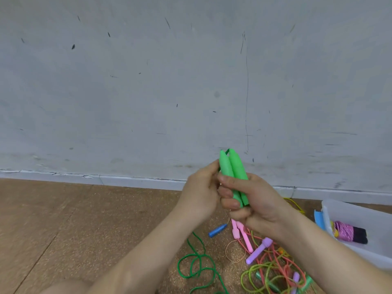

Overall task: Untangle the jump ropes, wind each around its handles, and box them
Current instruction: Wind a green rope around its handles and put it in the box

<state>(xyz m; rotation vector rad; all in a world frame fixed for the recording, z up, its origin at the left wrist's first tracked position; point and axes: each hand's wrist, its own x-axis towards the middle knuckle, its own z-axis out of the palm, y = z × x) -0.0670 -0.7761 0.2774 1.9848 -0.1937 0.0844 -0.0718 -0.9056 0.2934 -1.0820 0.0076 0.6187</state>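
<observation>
1. Your forearms (135, 255) enter from the bottom edge. Between them the loose green cord (198, 264) lies in loops on the floor (63, 219), below and to the left of the grip.
2. Your right hand (254, 204) wraps fingers and thumb round the lower half of the two green handles (232, 168), pressing them side by side as one bundle.
3. Note the long axis: the bundle stands nearly upright, tips up and leaning slightly left. A short dark run of cord crosses at the tips.
4. Your left hand (201, 187) sits against the left side of the bundle at mid-height. Its back faces you and hides the fingers, so you cannot tell whether it pinches the cord or only steadies the handles.
5. Judged step: the start of winding the green rope. The slack lies on the left-hand side, so the left hand is the nearer one to feed it. Lay each turn across the long axis and keep the right hand as the fixed clamp.
6. The box (356, 211) sits on the floor to the right, nearer the right hand. It holds one wound pink rope (344, 231).
7. The tangle (273, 266) of other ropes lies below the right hand, not yet sorted.
</observation>
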